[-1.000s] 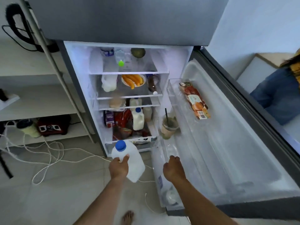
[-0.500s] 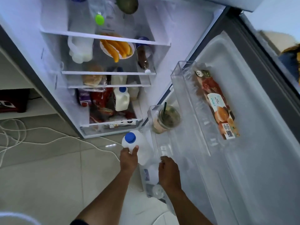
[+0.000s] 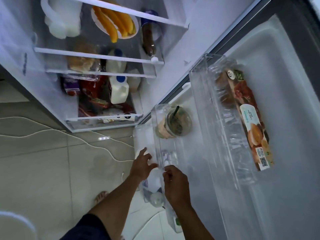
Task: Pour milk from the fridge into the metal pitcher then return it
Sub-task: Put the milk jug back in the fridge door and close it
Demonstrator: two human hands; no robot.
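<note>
The white milk jug [image 3: 154,181] sits low in the bottom bin of the open fridge door [image 3: 285,101], mostly hidden by my left hand [image 3: 142,164]; its blue cap is covered. My left hand is on top of the jug with fingers curled over it. My right hand [image 3: 175,183] pinches the rim of the clear door bin [image 3: 160,146] right beside the jug. The metal pitcher is not in view.
An iced drink cup [image 3: 174,122] stands in the same bin, further in. A carton [image 3: 249,122] lies in the upper door bin. Another milk jug [image 3: 119,91] stands on the fridge's lower shelf. A white cable [image 3: 103,146] and my foot [image 3: 101,195] are on the tiled floor.
My left hand has carried the jug right and down into the bottom door bin. My view has dropped closer to the fridge. My right hand has stayed on the bin rim.
</note>
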